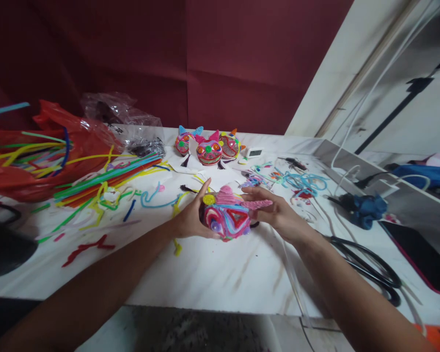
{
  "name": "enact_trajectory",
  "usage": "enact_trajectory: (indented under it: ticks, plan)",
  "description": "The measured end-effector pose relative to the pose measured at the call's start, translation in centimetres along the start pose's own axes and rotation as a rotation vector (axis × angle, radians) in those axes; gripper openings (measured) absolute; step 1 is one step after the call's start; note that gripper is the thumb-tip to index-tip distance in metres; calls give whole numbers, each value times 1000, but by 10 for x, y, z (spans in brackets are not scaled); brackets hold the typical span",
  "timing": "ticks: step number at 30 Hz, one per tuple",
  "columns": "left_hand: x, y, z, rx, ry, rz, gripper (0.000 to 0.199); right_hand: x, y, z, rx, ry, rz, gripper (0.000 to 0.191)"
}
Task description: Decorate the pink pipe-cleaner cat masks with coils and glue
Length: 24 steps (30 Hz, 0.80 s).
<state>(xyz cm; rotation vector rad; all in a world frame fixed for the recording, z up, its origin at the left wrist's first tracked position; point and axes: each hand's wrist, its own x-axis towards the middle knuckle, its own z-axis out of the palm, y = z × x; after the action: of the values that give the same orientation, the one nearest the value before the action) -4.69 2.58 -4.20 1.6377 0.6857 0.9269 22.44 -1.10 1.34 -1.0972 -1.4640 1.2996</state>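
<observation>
My two hands share one object: the pink toy [227, 217], held between them near the middle of the surface [238, 288], towards me. My left grip [191, 217] is pressed against its left side, thumb pointing up, and my right grip [275, 212] is curled around its right side, by the pink spike that sticks out there. I cannot tell where every fingertip sits, since the toy hides some.

There's plenty crowding me. A yellow stem [177, 247] lies just beside my left grip, and a light blue curl [160, 200] is a bit further left. Beyond that a thick bundle of coloured stems [108, 178] spreads across, next to a red bag [11, 183] stuffed with more. A clear bag [124, 115] slumps behind, and a red twist [88, 249] lies nearer me, left of my forearm. At the far left edge sits a dark object [7, 249] I can't make out.

Straight ahead, three similar toys [209, 151] stand close together at the back, with a small white display [255, 153] to their right. Past my right grip there's a tangle of light blue stems [304, 182]. Further right I have a dark blue bundle [366, 210], a black loop [374, 264] near my forearm, and a dark phone [421, 256].
</observation>
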Motion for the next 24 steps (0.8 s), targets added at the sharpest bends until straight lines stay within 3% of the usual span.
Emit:
enact_trajectory:
  ticks: [16, 24]
  plan:
    - [3, -5, 0, -80, -11, -8, 158, -6, 0, -9, -1, 23, 27, 65]
    - [3, -9, -1, -105, 33, -16, 160, -26, 2, -23, -93, 166, -55, 57]
